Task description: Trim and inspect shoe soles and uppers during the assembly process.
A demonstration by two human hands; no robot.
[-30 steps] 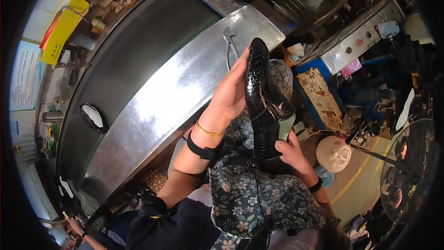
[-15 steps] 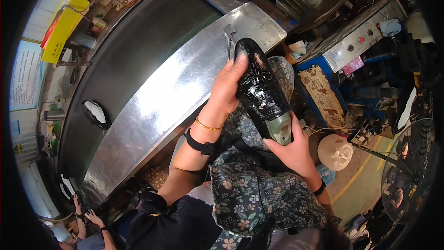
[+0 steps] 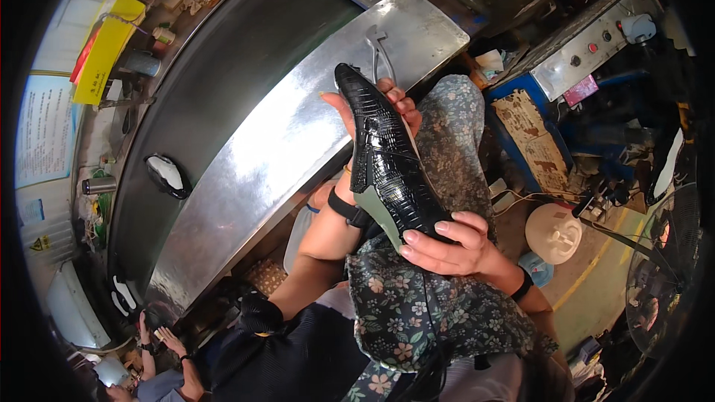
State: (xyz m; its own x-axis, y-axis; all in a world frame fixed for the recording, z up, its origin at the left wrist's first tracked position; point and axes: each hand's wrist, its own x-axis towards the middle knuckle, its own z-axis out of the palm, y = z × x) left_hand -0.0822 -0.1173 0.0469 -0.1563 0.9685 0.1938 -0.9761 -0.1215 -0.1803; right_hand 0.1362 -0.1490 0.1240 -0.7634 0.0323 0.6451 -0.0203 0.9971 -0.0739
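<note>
A glossy black shoe upper (image 3: 391, 160) with a crocodile-like pattern is stretched over a green last (image 3: 376, 212). It is held aslant above my lap, its narrow end up and to the left. My left hand (image 3: 407, 108) grips it near that end from beneath, thumb on one side and fingertips on the other; its palm is hidden. My right hand (image 3: 458, 246) wraps its fingers over the lower, wider end. Just beyond the narrow end, metal pincers (image 3: 380, 53) lie on the shiny metal worktop (image 3: 231, 201).
A dark belt (image 3: 246, 67) runs behind the worktop, bearing another black shoe (image 3: 167, 176) with a white sole side. At lower left are a co-worker's hands (image 3: 171, 341). To the right stand a button panel (image 3: 592, 45), a white jug (image 3: 553, 234) and a fan (image 3: 659, 275).
The shoe has been turned over lengthwise, so its patterned side and the green edge now show. My right hand has shifted from the green end to over the black lower end.
</note>
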